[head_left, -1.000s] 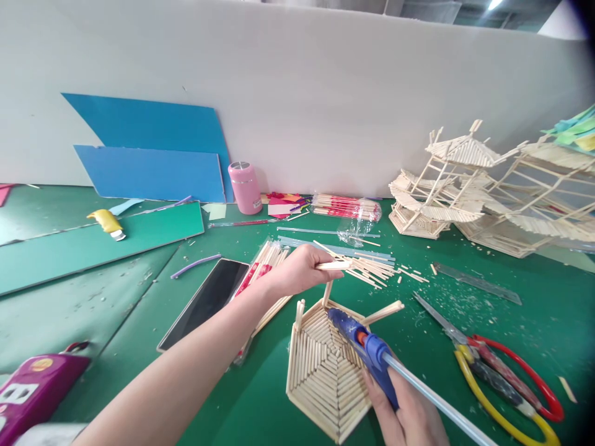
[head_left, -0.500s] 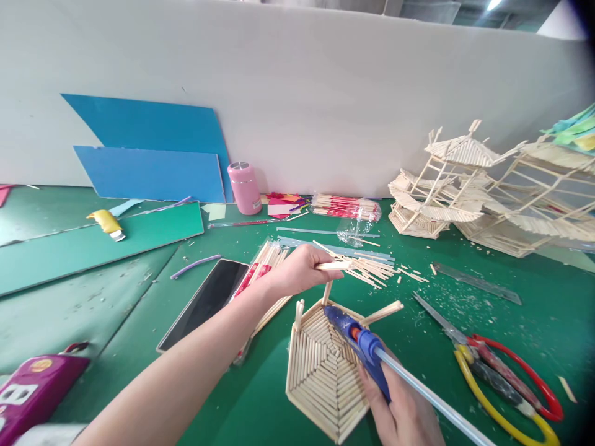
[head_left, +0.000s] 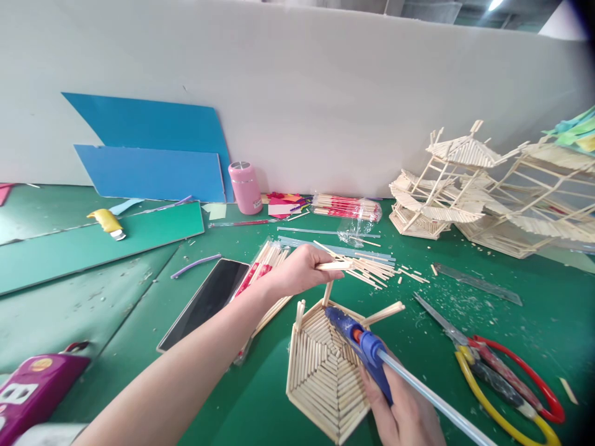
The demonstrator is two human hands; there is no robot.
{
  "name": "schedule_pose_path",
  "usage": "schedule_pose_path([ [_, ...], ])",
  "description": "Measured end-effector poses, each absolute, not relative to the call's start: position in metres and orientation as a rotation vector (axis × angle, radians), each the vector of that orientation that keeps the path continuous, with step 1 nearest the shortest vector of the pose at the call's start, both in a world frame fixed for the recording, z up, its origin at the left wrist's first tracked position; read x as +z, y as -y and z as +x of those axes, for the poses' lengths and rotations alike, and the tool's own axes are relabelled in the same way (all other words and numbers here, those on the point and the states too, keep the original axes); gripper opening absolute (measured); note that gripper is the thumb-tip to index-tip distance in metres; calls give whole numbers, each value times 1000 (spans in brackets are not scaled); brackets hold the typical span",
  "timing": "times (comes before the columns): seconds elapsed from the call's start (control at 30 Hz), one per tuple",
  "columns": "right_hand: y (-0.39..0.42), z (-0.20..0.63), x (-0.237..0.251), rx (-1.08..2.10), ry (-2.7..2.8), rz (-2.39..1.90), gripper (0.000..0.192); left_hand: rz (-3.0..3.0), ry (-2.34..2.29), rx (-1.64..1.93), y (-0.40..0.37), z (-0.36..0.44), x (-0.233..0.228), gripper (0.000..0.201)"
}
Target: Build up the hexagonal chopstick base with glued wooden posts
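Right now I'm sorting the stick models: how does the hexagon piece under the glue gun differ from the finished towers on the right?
The hexagon piece is one flat panel lying on the mat; the towers rise in several tiers with open frames. Its sticks lie packed edge to edge; theirs leave gaps. Both are pale wooden sticks.

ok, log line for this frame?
left hand: pinching wooden stick | right hand: gripping glue gun, nozzle over hexagonal stick panel | scissors nearby

glue gun [head_left: 360, 347] – blue, orange band | hexagon panel [head_left: 320, 371] – pale wood, concentric sticks | table [head_left: 139, 291] – green | flask [head_left: 245, 188] – pink | scissors [head_left: 506, 378] – red-yellow handles
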State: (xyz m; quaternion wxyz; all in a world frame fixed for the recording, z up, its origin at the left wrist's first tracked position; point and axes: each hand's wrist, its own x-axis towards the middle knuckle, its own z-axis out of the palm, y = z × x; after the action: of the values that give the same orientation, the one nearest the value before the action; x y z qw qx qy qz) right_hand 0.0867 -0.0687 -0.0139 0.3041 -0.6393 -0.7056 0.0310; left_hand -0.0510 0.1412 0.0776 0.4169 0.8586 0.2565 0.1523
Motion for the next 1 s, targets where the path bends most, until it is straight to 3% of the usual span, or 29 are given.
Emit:
schedule_pose_path([
  [0.37,72,90,-14,97,1818,-1732,30,2152,-658,384,-140,-51,78,25],
  [1.0,68,88,-13,42,1845,-1718,34,2154,-658,380,-140,-50,78,25],
])
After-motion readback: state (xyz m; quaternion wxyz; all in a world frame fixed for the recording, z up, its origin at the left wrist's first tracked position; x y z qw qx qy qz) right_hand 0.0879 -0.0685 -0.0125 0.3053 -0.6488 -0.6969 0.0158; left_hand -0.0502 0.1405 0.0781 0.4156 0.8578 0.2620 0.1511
